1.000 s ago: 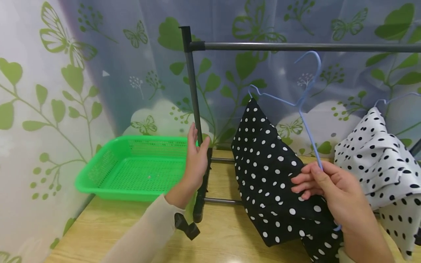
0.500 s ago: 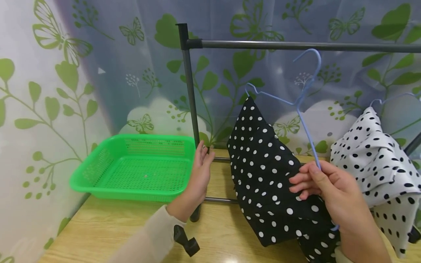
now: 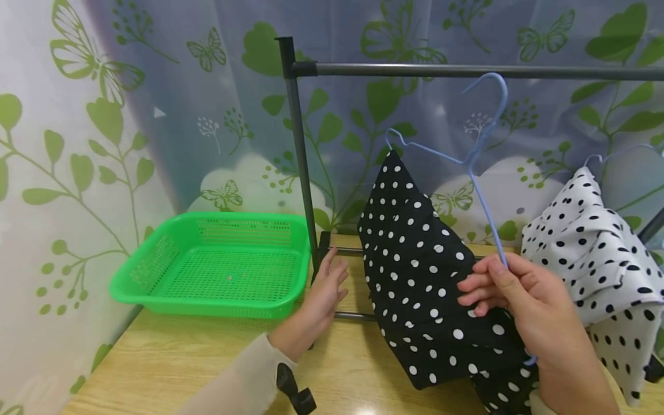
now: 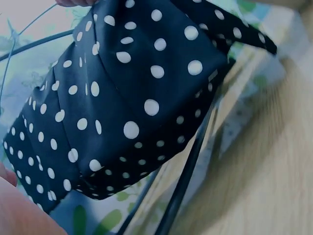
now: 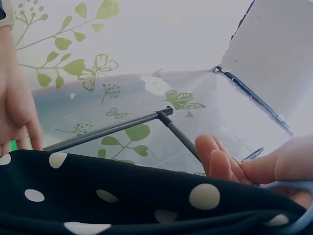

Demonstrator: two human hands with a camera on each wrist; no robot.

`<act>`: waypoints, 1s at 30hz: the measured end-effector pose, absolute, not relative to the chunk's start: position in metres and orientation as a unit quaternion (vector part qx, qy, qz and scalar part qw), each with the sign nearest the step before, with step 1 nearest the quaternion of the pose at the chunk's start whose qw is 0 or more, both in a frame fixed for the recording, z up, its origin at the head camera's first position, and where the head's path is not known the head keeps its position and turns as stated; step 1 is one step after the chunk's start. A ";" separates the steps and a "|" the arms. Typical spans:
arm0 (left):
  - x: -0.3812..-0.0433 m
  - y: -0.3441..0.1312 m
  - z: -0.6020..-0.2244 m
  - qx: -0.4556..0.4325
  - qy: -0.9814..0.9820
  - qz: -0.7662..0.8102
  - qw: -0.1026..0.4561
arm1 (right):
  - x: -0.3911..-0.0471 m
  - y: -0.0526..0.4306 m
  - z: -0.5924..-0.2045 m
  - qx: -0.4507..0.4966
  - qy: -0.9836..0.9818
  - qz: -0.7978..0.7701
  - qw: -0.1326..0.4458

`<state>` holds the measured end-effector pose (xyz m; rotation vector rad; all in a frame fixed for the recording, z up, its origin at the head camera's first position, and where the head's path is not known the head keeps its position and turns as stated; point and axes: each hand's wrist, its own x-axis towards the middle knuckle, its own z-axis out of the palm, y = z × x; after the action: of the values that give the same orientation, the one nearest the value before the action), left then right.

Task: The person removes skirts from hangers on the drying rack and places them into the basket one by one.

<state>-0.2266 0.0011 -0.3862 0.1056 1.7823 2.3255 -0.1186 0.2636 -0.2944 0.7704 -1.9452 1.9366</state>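
My right hand (image 3: 539,317) pinches one sloping arm of a light-blue clothes hanger (image 3: 485,202) between thumb and fingers. From the hanger droops a black garment with white dots (image 3: 415,271), one corner caught at the left end. The hanger's hook overlaps the rack's top bar (image 3: 404,70) in the head view. My left hand (image 3: 324,294), fingers extended and slightly spread, is left of the garment, near the rack's side post (image 3: 303,155), and holds nothing. Across the left wrist view spreads the dotted cloth (image 4: 122,93), with part of my left hand (image 4: 24,210) at the lower left corner.
A green plastic basket (image 3: 207,308) stands on the wooden table (image 3: 155,351) to the left. On the right hangs a white garment with black dots (image 3: 586,242) on another hanger. Low crossbars (image 3: 355,317) link the rack's feet. Behind is a leaf-and-butterfly curtain (image 3: 228,115).
My left hand has come down and to the right from beside the post, its fingers turning toward the black garment. The right hand keeps its pinch on the hanger, almost still.
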 end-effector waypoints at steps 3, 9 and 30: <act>-0.225 0.002 -0.391 0.024 0.576 0.804 0.147 | -0.118 0.263 -0.294 0.269 -0.674 0.672 0.146; -0.224 0.005 -0.400 0.029 0.535 0.821 0.194 | -0.117 0.265 -0.294 0.270 -0.674 0.673 0.144; -0.224 0.012 -0.406 0.048 0.522 0.816 0.243 | -0.119 0.266 -0.293 0.258 -0.685 0.667 0.136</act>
<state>-0.2244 0.0124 -0.4065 0.1304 1.4250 2.2306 -0.1189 0.2659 -0.2925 0.7479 -1.9850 1.9323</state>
